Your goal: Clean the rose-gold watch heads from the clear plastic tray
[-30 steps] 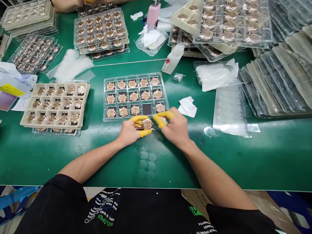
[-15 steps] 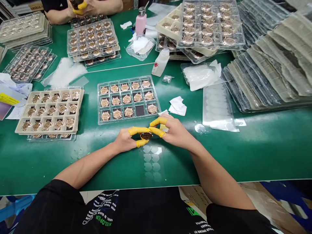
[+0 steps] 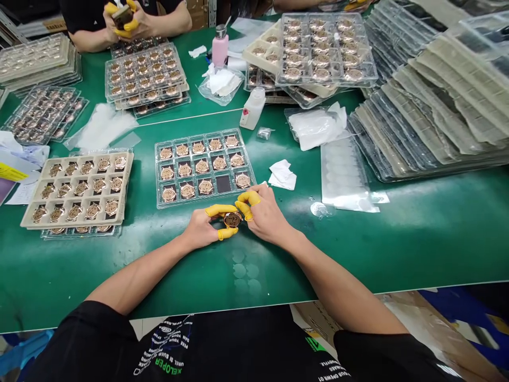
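Note:
A small round rose-gold watch case (image 3: 232, 219) is pinched between both of my hands just above the green table. My left hand (image 3: 204, 227), with yellow finger cots, grips it from the left. My right hand (image 3: 264, 213), also in yellow cots, presses on it from the right with curled fingers. Right behind them lies a clear tray (image 3: 159, 178) of matching watch cases with one empty dark pocket (image 3: 223, 183). A sheet of round clear stickers (image 3: 244, 270) lies on the table below my hands.
A beige tray (image 3: 126, 185) of cases sits to the left, more trays (image 3: 145, 71) farther back. Folded white cloth (image 3: 282, 174), a white bottle (image 3: 252, 109), a pink bottle (image 3: 219, 48) and stacked empty trays (image 3: 437, 116) lie right. Another person's hands (image 3: 123, 18) work opposite.
My hands stay together on the watch case. My right fingers have curled in closer over it, and the view has tilted up, showing more of the far side.

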{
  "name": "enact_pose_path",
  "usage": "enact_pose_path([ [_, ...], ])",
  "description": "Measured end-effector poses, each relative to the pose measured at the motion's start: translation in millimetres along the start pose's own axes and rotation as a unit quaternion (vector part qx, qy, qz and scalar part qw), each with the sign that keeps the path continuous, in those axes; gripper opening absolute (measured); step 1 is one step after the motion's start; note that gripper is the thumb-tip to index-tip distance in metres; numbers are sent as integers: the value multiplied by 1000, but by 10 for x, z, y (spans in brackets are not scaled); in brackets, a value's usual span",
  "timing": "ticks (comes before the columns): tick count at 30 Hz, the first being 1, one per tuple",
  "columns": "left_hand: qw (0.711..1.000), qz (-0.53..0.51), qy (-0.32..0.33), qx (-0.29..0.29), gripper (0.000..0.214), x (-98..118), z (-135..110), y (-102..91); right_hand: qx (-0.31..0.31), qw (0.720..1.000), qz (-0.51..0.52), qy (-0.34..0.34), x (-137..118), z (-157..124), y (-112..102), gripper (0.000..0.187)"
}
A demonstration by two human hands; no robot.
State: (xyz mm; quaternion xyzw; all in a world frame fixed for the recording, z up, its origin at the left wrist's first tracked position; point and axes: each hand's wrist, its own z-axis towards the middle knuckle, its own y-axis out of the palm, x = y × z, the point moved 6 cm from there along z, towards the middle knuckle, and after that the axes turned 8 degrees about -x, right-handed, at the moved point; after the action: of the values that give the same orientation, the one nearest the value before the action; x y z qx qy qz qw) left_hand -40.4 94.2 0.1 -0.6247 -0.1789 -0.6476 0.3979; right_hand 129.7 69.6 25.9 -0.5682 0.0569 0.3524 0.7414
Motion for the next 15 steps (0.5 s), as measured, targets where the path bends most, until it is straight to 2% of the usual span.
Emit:
enact_pose_path([
  [5,999,-29,-29,-3,50,-23,-10,17,28,998,-3,54,59,5,54,11],
  [9,993,-89,-75,-11,57,-78,9,39,53,995,20,80,88,-4,-2,11],
  [12,980,-144,-135,25,64,-159,31,18,97,989,46,104,106,-52,-126,7],
  [15,970,-162,-171,60,66,-204,47,-2,69,976,141,149,129,-106,-104,7],
])
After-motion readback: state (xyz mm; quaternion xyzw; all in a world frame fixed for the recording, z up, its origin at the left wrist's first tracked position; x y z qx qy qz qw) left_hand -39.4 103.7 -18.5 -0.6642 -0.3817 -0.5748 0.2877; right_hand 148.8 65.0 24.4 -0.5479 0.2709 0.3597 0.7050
